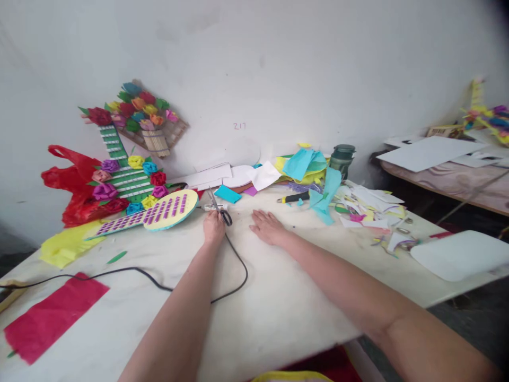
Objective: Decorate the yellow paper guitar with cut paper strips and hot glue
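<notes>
While the fingers of my left hand (pixel 213 227) curl in at the scissors (pixel 226 216), I cannot tell whether they grip the handle or only press against it. The blades point away from me toward the wall (pixel 254 85), slightly parted, and one black loop shows just right of my knuckles. My right hand (pixel 267 227) lies palm down, fingers loosely spread and holding nothing, with a strip of pale tabletop (pixel 278 297) between it and the scissors. That surface widens between my forearms down to the near edge, giving my wrists room on the inner side.

On my left, a black cable (pixel 245 270) curves out below the scissors and passes under my forearm, so it crosses the space there. The yellow round end of a purple-striped cutout (pixel 170 209) sits near my left fingers, its narrow end pointing left. Beyond my fingertips, a blue piece (pixel 228 194) lies just past the scissors, and farther right rests a black-and-yellow tool (pixel 294 198). Turquoise paper (pixel 328 193) and a heap of scraps (pixel 369 204) crowd the right side. A white board (pixel 461 254) reaches the table's right edge; a crimson sheet (pixel 55 318) lies well apart at far left.
</notes>
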A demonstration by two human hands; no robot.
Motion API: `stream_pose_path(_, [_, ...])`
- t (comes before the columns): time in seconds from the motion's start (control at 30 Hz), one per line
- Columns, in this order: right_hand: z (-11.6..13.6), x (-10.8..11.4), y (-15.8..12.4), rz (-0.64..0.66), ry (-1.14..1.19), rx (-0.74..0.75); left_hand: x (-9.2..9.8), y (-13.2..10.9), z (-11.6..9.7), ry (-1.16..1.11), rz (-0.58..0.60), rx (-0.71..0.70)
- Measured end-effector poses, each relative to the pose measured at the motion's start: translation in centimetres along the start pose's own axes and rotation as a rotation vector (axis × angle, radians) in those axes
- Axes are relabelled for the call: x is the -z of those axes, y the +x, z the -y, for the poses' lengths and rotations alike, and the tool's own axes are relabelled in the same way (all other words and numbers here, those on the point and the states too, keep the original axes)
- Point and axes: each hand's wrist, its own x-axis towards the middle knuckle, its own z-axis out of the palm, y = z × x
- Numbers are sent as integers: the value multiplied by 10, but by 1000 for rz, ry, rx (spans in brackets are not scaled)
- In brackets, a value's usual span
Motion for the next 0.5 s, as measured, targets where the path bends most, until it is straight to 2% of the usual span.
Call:
stream_pose_path(0.27, [-88, 17, -19, -30, -77, -327, -3, -1, -7, 35, 24, 13])
stream_pose_path(0.43, [-123, 27, -37, -103, -38, -580, -1, -1, -9, 37, 57, 34])
stream_pose_path(0.5, [-133, 31, -44, -191, -24, -646, 0, -2, -9, -5, 56, 42])
